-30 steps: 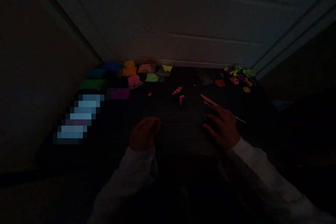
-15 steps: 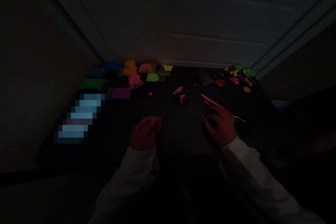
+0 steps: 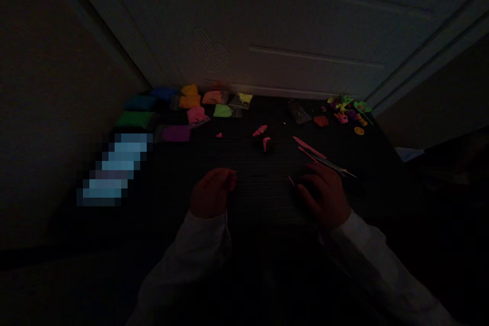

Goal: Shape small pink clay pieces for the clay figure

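The scene is very dark. My left hand (image 3: 212, 192) rests curled into a loose fist on a dark ribbed mat (image 3: 260, 188); whether anything is in it is hidden. My right hand (image 3: 324, 189) lies on the mat with its fingers bent downward, and a thin pink sliver (image 3: 291, 180) shows at its thumb side. Just beyond its fingertips lie long pink modelling tools (image 3: 308, 147) and a thin metal tool (image 3: 338, 168). Small pink clay pieces (image 3: 263, 136) sit farther out on the mat.
Several packets of coloured clay (image 3: 183, 109) are spread at the mat's far left. Small bright clay figures (image 3: 349, 109) cluster at the far right, next to a red lump (image 3: 321, 120). A white panelled door (image 3: 290, 35) rises behind. A blurred pale patch (image 3: 114, 168) lies left.
My right hand has drawn back toward me and curled its fingers, away from the pink tools. My left hand has stayed nearly still.
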Action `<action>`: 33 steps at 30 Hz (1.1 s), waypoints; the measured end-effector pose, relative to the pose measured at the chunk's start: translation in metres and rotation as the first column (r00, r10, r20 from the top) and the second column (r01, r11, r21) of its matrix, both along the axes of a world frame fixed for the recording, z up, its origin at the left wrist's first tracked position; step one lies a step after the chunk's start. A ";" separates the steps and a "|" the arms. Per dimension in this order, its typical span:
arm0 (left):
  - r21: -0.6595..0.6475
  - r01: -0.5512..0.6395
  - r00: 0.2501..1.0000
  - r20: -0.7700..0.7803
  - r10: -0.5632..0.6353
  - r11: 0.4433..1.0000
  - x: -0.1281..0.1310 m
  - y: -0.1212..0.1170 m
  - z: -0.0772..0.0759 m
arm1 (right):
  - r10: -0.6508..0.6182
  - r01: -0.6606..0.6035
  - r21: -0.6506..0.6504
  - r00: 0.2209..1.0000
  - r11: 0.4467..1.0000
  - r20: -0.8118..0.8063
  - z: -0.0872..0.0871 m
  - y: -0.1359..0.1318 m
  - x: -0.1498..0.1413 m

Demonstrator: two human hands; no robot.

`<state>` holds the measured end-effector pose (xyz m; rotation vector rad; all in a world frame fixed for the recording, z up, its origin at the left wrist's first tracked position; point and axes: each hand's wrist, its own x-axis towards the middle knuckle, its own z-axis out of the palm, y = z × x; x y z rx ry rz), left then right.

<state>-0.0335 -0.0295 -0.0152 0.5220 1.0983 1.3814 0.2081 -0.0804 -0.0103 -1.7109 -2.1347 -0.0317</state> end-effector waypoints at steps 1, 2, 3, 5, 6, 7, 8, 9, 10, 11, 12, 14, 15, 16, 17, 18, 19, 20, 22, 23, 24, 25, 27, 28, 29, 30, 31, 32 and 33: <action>-0.005 0.001 1.000 0.002 -0.001 1.000 0.000 0.000 0.001 | 0.014 -0.014 -0.012 0.999 1.000 0.046 0.000 -0.002 0.001; -0.008 0.002 1.000 0.004 -0.002 1.000 0.000 0.000 0.001 | 0.031 -0.028 -0.035 0.995 0.999 0.098 0.000 -0.003 0.001; -0.009 0.004 1.000 0.008 -0.004 1.000 0.000 0.000 0.001 | 0.053 -0.043 -0.065 0.987 0.997 0.149 0.000 -0.004 0.000; -0.007 0.002 1.000 0.014 -0.002 1.000 0.001 0.000 0.002 | 0.092 -0.064 -0.125 0.970 0.990 0.227 -0.001 -0.007 -0.003; -0.006 0.000 1.000 0.015 0.000 1.000 0.001 0.000 0.001 | 0.101 -0.066 -0.147 0.963 0.987 0.249 -0.002 -0.008 -0.005; -0.006 -0.004 1.000 0.015 0.004 1.000 0.001 0.000 0.001 | 0.107 -0.066 -0.163 0.959 0.985 0.262 -0.002 -0.008 -0.007; -0.007 -0.007 1.000 0.015 0.007 1.000 0.001 0.000 0.001 | 0.110 -0.064 -0.172 0.957 0.983 0.269 -0.003 -0.009 -0.009; -0.008 -0.007 1.000 0.015 0.008 1.000 0.001 0.000 0.000 | 0.113 -0.065 -0.177 0.955 0.982 0.273 -0.003 -0.010 -0.012; -0.008 -0.007 1.000 0.015 0.007 1.000 0.001 0.000 0.000 | 0.117 -0.069 -0.179 0.955 0.981 0.274 -0.003 -0.010 -0.014; -0.008 -0.004 1.000 0.013 0.004 1.000 0.001 0.000 0.000 | 0.126 -0.078 -0.182 0.954 0.980 0.273 -0.003 -0.011 -0.015; -0.007 -0.004 1.000 0.012 0.004 1.000 0.001 0.000 0.000 | 0.136 -0.087 -0.186 0.952 0.979 0.273 -0.002 -0.011 -0.016; -0.005 -0.001 1.000 0.009 0.001 1.000 0.000 0.000 0.000 | 0.152 -0.100 -0.195 0.950 0.976 0.272 -0.002 -0.011 -0.017; -0.006 -0.001 1.000 0.009 0.001 1.000 0.000 0.000 0.000 | 0.155 -0.102 -0.199 0.950 0.975 0.273 -0.002 -0.011 -0.016; -0.007 0.000 1.000 0.010 0.000 1.000 0.000 0.000 0.001 | 0.151 -0.098 -0.198 0.950 0.975 0.273 -0.001 -0.011 -0.015; -0.009 0.001 1.000 0.012 -0.001 1.000 0.000 0.000 0.001 | 0.141 -0.088 -0.195 0.951 0.977 0.275 -0.001 -0.010 -0.014; -0.011 0.001 1.000 0.015 -0.001 1.000 0.000 0.000 0.001 | 0.126 -0.074 -0.190 0.953 0.979 0.277 -0.001 -0.009 -0.012; -0.015 0.001 1.000 0.018 -0.001 1.000 0.000 0.000 0.002 | 0.111 -0.060 -0.185 0.954 0.981 0.279 -0.001 -0.009 -0.011; -0.018 -0.001 1.000 0.019 0.001 1.000 0.000 0.001 0.002 | 0.098 -0.047 -0.181 0.955 0.982 0.281 -0.001 -0.008 -0.010; -0.019 -0.004 1.000 0.019 0.004 1.000 0.001 0.001 0.003 | 0.083 -0.033 -0.176 0.956 0.984 0.282 -0.001 -0.008 -0.012; -0.019 -0.005 1.000 0.017 0.005 1.000 0.001 0.001 0.003 | 0.089 -0.039 -0.179 0.956 0.983 0.280 -0.001 -0.009 -0.013; -0.019 -0.007 1.000 0.015 0.007 1.000 0.001 0.001 0.003 | 0.103 -0.053 -0.184 0.955 0.982 0.277 -0.001 -0.009 -0.015; -0.020 -0.008 1.000 0.014 0.009 1.000 0.001 0.000 0.003 | 0.119 -0.067 -0.190 0.954 0.979 0.274 0.000 -0.010 -0.017; -0.022 -0.005 1.000 0.015 0.006 1.000 0.001 0.000 0.003 | 0.140 -0.085 -0.203 0.953 0.975 0.270 0.000 -0.011 -0.019; -0.024 -0.005 1.000 0.016 0.005 1.000 0.001 0.000 0.003 | 0.134 -0.079 -0.206 0.953 0.975 0.271 -0.001 -0.011 -0.019; -0.027 -0.005 1.000 0.017 0.006 1.000 0.000 0.000 0.002 | 0.113 -0.057 -0.203 0.955 0.977 0.274 -0.001 -0.011 -0.019; -0.029 -0.006 1.000 0.018 0.006 1.000 0.000 0.000 0.002 | 0.084 -0.029 -0.199 0.957 0.980 0.277 -0.001 -0.011 -0.017; -0.030 -0.007 1.000 0.019 0.007 1.000 0.000 0.000 0.002 | 0.057 -0.001 -0.195 0.958 0.981 0.280 -0.001 -0.010 -0.016; -0.031 -0.009 1.000 0.020 0.010 0.999 0.000 0.000 0.002 | 0.037 0.019 -0.193 0.959 0.981 0.283 -0.001 -0.010 -0.016; -0.031 -0.010 1.000 0.021 0.011 0.999 0.000 0.000 0.001 | 0.031 0.026 -0.193 0.958 0.981 0.284 -0.001 -0.010 -0.015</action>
